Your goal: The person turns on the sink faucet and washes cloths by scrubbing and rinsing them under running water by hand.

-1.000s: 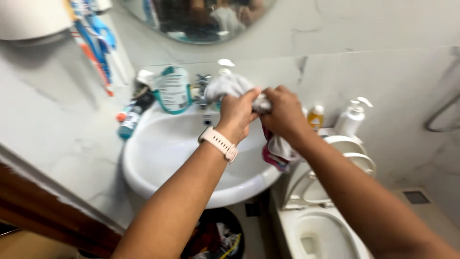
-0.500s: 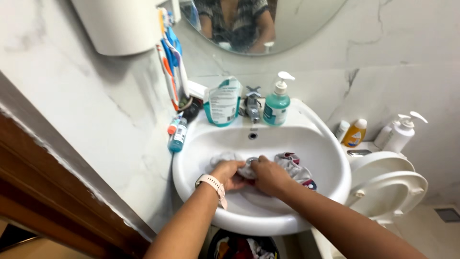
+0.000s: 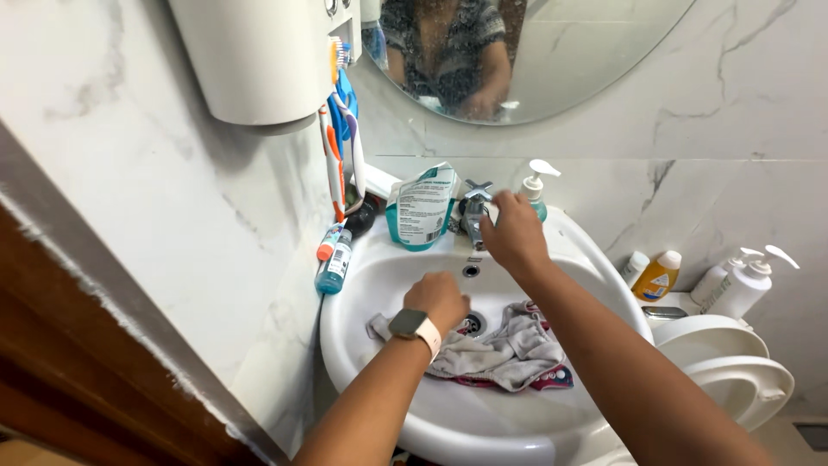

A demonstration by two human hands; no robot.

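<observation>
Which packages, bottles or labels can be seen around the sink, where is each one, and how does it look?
Refill pouch: sink rim, left of the tap; teal and white, soft, standing.
Pump bottle: behind the right hand; teal, white pump.
Small blue bottle: left sink rim against the wall; white label.
Yellow bottle: right of the sink; white cap.
Two white pump bottles: far right, side by side.

White marble-veined wall point(image 3: 129, 224), round mirror point(image 3: 569, 60), brown wooden frame point(image 3: 78, 362), white toilet point(image 3: 733, 380).

Teal-and-white refill pouch point(image 3: 421, 207) behind basin, blue bottle point(image 3: 333, 266) left, orange bottle point(image 3: 657, 276) right
</observation>
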